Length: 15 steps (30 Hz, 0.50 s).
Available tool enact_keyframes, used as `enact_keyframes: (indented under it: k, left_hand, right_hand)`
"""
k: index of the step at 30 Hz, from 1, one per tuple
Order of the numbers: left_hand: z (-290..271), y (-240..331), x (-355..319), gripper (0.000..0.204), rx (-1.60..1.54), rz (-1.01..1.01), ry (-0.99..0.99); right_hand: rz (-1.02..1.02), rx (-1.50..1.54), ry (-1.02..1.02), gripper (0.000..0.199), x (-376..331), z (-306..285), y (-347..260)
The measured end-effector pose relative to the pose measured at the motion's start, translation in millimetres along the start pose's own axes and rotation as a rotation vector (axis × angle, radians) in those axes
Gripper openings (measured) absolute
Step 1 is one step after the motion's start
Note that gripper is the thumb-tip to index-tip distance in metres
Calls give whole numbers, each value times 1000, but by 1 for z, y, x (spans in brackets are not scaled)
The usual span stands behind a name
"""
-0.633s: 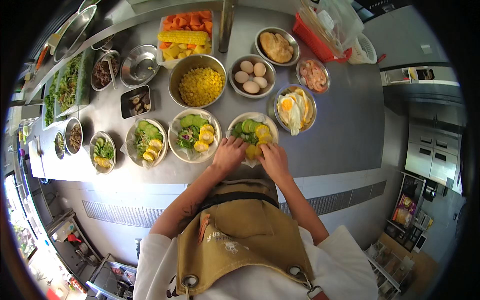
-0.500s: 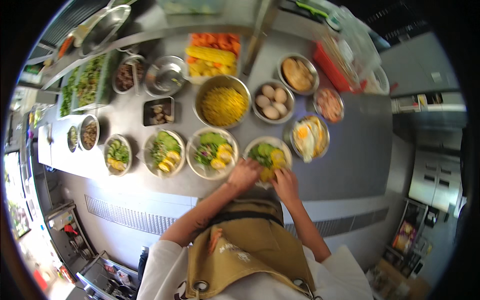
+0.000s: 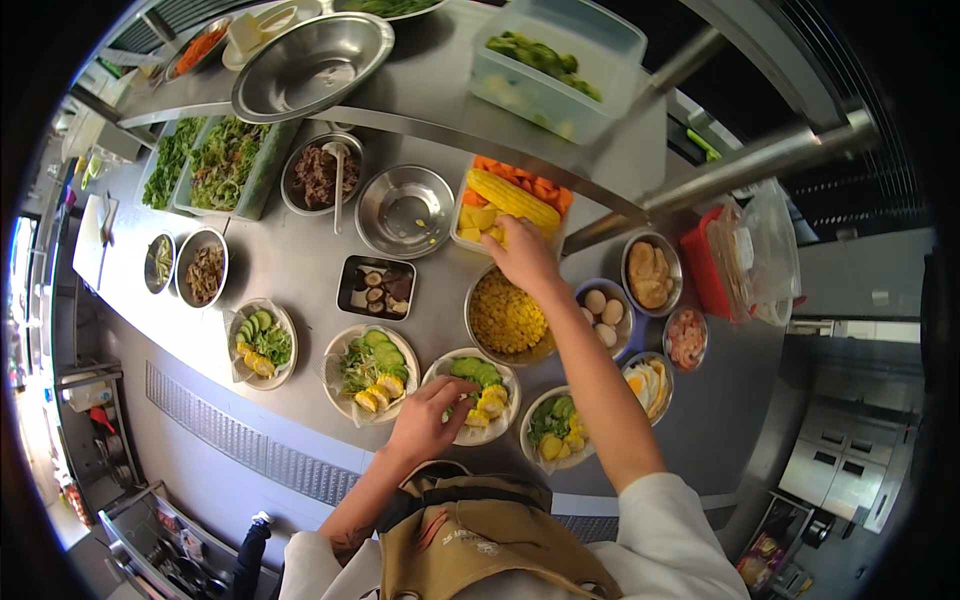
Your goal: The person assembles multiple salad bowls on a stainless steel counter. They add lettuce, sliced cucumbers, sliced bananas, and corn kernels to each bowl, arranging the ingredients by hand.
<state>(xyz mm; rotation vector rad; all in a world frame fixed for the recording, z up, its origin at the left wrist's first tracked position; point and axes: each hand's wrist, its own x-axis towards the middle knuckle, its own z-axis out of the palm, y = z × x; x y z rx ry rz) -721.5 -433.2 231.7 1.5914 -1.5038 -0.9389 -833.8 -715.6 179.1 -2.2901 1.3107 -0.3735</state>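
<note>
My right hand [image 3: 525,258] reaches into a clear container [image 3: 462,240] of yellow potato chunks [image 3: 478,218], a corn cob [image 3: 512,197] and carrot pieces [image 3: 545,190]. Its fingers are bunched down among the potato chunks; whatever lies between them is hidden. Over the left rim of a salad bowl [image 3: 507,420] hovers my left hand [image 3: 432,415], fingers stretched and apart, with nothing seen in it. That bowl holds cucumber slices [image 3: 475,370] and corn pieces [image 3: 490,402] on greens. To its right, partly behind my right forearm, another salad bowl [image 3: 528,445] has potato chunks [image 3: 556,447] on greens.
Two more salad bowls [image 3: 405,350] [image 3: 292,345] stand to the left. Behind are a steel bowl of corn kernels [image 3: 508,312], a tray of mushroom slices [image 3: 378,288], a bowl of eggs [image 3: 605,312] and a near-empty steel bowl [image 3: 400,205]. A metal shelf with a post [image 3: 690,195] overhangs the back.
My right hand has left the rightmost salad bowl and moved up to the vegetable container. My left hand has shifted left to the neighbouring bowl. The whole view has turned and moved closer.
</note>
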Motion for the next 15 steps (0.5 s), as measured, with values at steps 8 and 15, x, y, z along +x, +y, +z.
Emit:
enact_keyframes:
  k: [8,15]
  left_hand:
    - [-43,-30,-27,17,-90,-154,103]
    - [-75,-44,-49,18,-118,-183,83]
  right_hand:
    - [492,-307,-73,69,49,66,-55]
    - [435,-25,50,54,59,87,-46]
